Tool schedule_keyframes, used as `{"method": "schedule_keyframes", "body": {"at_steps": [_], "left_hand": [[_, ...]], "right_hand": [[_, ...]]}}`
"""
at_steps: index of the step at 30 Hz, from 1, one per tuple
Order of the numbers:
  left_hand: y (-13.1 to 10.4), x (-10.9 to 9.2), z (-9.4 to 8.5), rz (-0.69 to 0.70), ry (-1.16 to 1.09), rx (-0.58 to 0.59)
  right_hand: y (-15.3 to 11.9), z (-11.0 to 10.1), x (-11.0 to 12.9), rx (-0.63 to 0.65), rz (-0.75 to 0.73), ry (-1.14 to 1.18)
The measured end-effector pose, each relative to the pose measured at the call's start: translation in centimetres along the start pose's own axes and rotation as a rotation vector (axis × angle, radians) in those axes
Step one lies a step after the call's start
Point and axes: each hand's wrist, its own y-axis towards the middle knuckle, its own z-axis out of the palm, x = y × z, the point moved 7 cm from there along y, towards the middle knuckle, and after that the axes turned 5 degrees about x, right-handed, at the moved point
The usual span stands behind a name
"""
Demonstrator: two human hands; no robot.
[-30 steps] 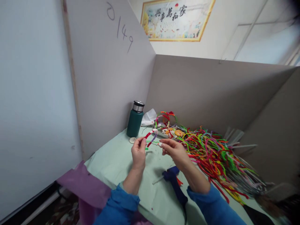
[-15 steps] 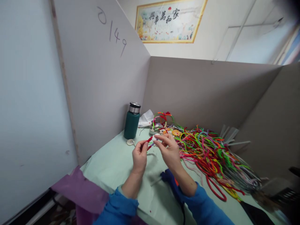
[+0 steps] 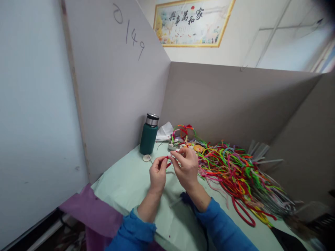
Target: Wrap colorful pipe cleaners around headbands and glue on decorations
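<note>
Above the table (image 3: pixel 131 177), a red fuzzy wire (image 3: pixel 169 165) is pinched by the left hand (image 3: pixel 157 174); its far part is pinched by the right hand (image 3: pixel 187 167); colourful wires (image 3: pixel 230 165) are heaped to the right.

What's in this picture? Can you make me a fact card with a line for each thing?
Left hand: pinching a red fuzzy strip
Right hand: close beside it, its hold too small to tell
Bottle: green, standing upright
Fuzzy stick pile: tangled, many colours, right of the hands
Dark blue tool: partly hidden by the right arm
Wall picture: yellow frame
</note>
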Motion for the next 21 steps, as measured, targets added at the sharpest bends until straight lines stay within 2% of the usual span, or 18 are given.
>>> {"method": "schedule_keyframes", "body": {"at_steps": [5,12,21], "left_hand": [[0.1,0.0,-0.1,0.01,0.03,0.002],[0.0,-0.2,0.1,0.014,0.036,0.017],[0.1,0.1,0.0,0.029,0.056,0.036]], "right_hand": [[0.0,-0.3,1.4,0.008,-0.137,-0.152],[0.4,-0.3,0.7,0.025,-0.016,-0.045],[0.5,-0.1,1.0,0.009,-0.01,-0.056]]}}
